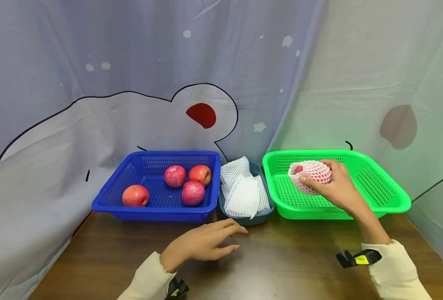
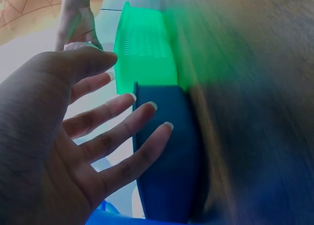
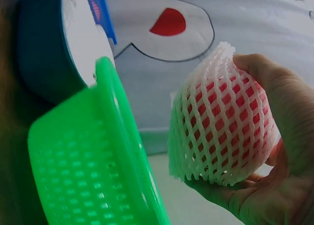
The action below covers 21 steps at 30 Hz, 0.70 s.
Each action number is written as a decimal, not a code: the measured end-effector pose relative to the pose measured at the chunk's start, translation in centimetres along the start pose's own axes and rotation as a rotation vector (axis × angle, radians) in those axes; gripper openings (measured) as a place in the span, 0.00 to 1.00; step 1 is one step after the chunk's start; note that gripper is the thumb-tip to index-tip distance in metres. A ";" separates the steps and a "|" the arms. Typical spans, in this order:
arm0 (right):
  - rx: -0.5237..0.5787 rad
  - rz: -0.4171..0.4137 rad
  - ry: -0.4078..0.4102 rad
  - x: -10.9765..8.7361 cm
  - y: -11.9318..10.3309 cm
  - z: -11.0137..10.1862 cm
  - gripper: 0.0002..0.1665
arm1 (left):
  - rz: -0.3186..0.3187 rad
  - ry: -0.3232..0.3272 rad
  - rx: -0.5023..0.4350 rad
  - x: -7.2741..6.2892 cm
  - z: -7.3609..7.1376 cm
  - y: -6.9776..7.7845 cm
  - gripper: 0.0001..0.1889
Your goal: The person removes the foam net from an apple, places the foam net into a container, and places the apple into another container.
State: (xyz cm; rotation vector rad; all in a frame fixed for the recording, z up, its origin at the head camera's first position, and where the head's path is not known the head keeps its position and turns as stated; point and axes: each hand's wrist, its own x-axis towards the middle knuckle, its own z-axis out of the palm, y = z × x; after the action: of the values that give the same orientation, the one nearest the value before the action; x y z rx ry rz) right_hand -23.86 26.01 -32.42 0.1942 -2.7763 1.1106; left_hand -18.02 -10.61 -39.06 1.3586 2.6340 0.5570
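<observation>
In the head view, my right hand [image 1: 339,187] holds a red apple [image 1: 320,177] wrapped in a white foam net sleeve [image 3: 221,122], over the green basket [image 1: 390,204]. The right wrist view shows the thumb and fingers around the netted apple, with red skin visible through the mesh. My left hand [image 1: 206,241] hovers near the table's middle, in front of the small dark blue bin [image 1: 260,218], its fingers spread and holding nothing. White foam net sleeves [image 1: 245,193] fill that bin.
On the left stands a blue basket [image 1: 105,204] with several bare apples, among them a lone apple [image 1: 135,196] at its near left. All three containers line up along the back of the brown wooden table [image 1: 266,266], against a patterned curtain [image 1: 138,54].
</observation>
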 end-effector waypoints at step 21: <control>0.003 -0.083 0.012 -3.6 -2.6 3.8 0.50 | 0.042 0.057 0.025 -0.9 2.0 -0.6 0.24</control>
State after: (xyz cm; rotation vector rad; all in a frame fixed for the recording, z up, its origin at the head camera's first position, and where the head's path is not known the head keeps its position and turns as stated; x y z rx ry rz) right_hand -20.20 21.73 -34.06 0.2990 -2.7292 1.0918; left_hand -17.44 -11.15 -41.15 1.4285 2.6714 0.5786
